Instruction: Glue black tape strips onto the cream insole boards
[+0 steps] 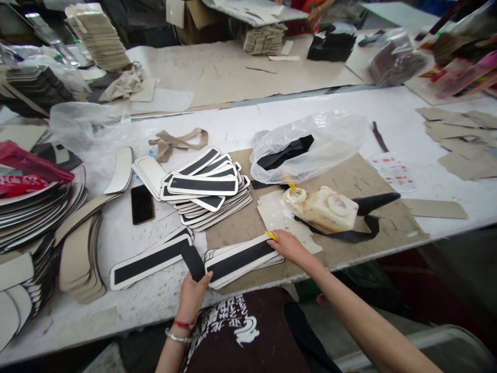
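Observation:
My left hand (192,295) holds a small black strip (193,262) by its lower end, near the table's front edge. My right hand (290,246) grips a yellow-handled brush (271,235) and rests on the right end of a white card piece with a black band (240,257), the top of a small stack. A single similar piece (149,260) lies just to the left. A glue-crusted pot (324,207) with another yellow handle stands on brown cardboard (349,178) to the right.
A fanned pile of black-banded pieces (205,189) lies behind, with a phone (142,203) to its left. A clear plastic bag (306,145) holds black pieces. Stacked card shapes (34,217) crowd the left. Another person works at the far table.

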Demonstrator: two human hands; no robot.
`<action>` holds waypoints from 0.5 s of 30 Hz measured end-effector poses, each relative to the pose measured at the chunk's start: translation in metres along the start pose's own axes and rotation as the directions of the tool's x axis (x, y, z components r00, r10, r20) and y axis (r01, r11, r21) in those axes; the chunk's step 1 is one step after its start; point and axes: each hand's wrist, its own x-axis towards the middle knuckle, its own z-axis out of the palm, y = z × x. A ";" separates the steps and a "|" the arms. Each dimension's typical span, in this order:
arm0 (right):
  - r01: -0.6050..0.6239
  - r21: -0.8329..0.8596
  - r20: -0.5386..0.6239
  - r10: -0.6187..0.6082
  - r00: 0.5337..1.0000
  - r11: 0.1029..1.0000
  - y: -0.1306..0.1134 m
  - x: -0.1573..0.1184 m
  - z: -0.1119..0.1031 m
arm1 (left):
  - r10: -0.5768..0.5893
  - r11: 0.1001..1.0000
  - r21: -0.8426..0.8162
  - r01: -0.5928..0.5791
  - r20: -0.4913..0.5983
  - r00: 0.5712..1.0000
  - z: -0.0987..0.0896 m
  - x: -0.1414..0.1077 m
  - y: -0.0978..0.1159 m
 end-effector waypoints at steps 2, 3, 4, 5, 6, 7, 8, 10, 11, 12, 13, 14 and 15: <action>0.016 0.001 0.004 -0.016 1.000 1.000 0.001 0.001 0.000 | 0.004 1.000 -0.002 -0.004 0.018 1.000 -0.001 0.003 -0.003; 0.022 0.000 0.007 -0.022 1.000 1.000 0.001 0.001 -0.001 | 0.000 1.000 0.002 0.000 0.018 1.000 -0.001 0.005 -0.005; 0.026 -0.001 0.011 -0.026 1.000 1.000 0.002 0.001 0.000 | -0.003 1.000 0.011 0.003 0.012 1.000 -0.001 0.006 -0.006; 0.028 -0.003 0.014 -0.028 1.000 1.000 0.002 0.002 0.000 | -0.005 1.000 0.022 0.005 0.004 1.000 -0.002 0.007 -0.007; 0.028 -0.007 0.016 -0.028 0.999 1.000 0.002 0.002 0.000 | -0.004 0.999 0.033 0.004 -0.005 1.000 -0.001 0.008 -0.007; 0.027 -0.010 0.016 -0.027 1.000 1.000 0.002 0.003 0.001 | -0.003 0.999 0.040 0.004 -0.012 1.000 -0.001 0.008 -0.007; 0.025 -0.014 0.015 -0.025 1.000 1.000 0.001 0.003 0.001 | -0.003 0.999 0.043 0.004 -0.019 1.000 -0.001 0.008 -0.007; 0.015 -0.022 0.008 -0.015 1.000 1.000 0.000 0.004 0.002 | -0.010 0.999 0.050 0.012 -0.036 0.999 0.000 0.008 -0.006; 0.008 -0.024 0.004 -0.008 1.000 1.000 -0.001 0.003 0.002 | -0.014 0.998 0.055 0.016 -0.044 0.999 0.000 0.008 -0.005; 0.001 -0.025 -0.001 -0.001 1.000 1.000 -0.001 0.003 0.002 | -0.014 0.998 0.058 0.017 -0.050 0.999 0.001 0.007 -0.004; -0.006 -0.025 -0.007 0.006 1.000 1.000 -0.002 0.002 0.002 | -0.011 0.998 0.060 0.014 -0.054 0.999 0.001 0.007 -0.004; -0.012 -0.023 -0.013 0.012 1.000 1.000 -0.003 0.001 0.001 | -0.004 0.998 0.059 0.008 -0.054 0.999 0.001 0.005 -0.003; -0.017 -0.023 -0.022 0.017 1.000 1.000 -0.003 0.000 0.001 | 0.003 0.998 0.057 0.000 -0.054 0.999 0.000 0.004 -0.003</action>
